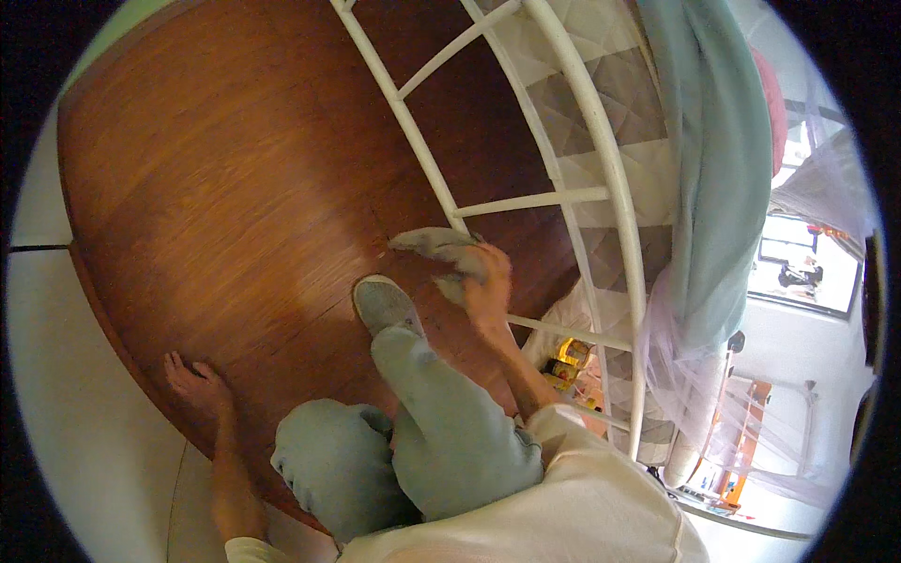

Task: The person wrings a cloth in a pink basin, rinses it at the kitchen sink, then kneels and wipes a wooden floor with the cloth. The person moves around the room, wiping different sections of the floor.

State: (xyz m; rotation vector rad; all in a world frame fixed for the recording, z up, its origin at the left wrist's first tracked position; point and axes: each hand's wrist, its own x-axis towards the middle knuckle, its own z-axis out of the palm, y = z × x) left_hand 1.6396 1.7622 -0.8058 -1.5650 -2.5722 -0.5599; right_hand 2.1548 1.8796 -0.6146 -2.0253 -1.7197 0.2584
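Note:
My right hand (489,288) grips a crumpled grey cloth (433,243) at the lower rail of a white metal bed frame (426,151). Part of the cloth hangs below my fingers, and whether it wraps the rail I cannot tell. My left hand (200,387) rests on the brown wooden floor (232,190) near its curved-looking left edge, fingers apart and holding nothing. Between my hands are my bent knees in pale trousers and one grey shoe (386,304), planted on the boards.
A quilted checked mattress cover (626,105) and a pale green cloth (718,155) lie beyond the upper rail (623,190). Sheer netting (676,352) drapes at the right. Under the bed sit colourful packages (570,362). A pale surface (91,380) borders the floor's left edge.

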